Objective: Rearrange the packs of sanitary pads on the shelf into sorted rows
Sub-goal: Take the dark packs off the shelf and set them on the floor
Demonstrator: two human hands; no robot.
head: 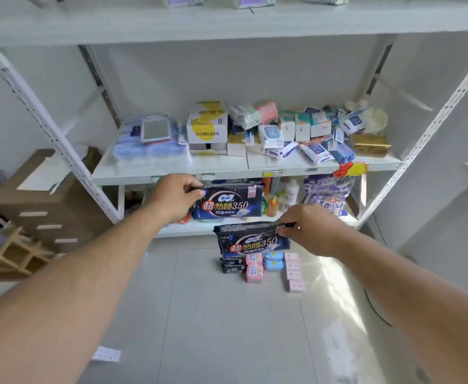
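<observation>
My left hand (176, 196) pinches the top left corner of a dark blue pad pack marked 350 (231, 202), held in front of the lower shelf. My right hand (307, 227) pinches the top right edge of a second dark blue 350 pack (250, 241), held lower, above the floor. Below it, small packs lie in rows on the floor: black ones (232, 266), pink ones (254, 268), light blue ones (273, 260) and pale pink boxes (294, 271). The middle shelf (171, 173) carries a jumble of mixed packs (296, 131) on its right half.
A blue wrapped bundle (147, 142) and a white-yellow carton (206, 126) sit on the middle shelf's left. Bottles (279, 198) and a purple bag (328, 194) fill the bottom shelf. A brown drawer unit (41, 206) stands at left. The upper shelf (227, 20) holds purple packs.
</observation>
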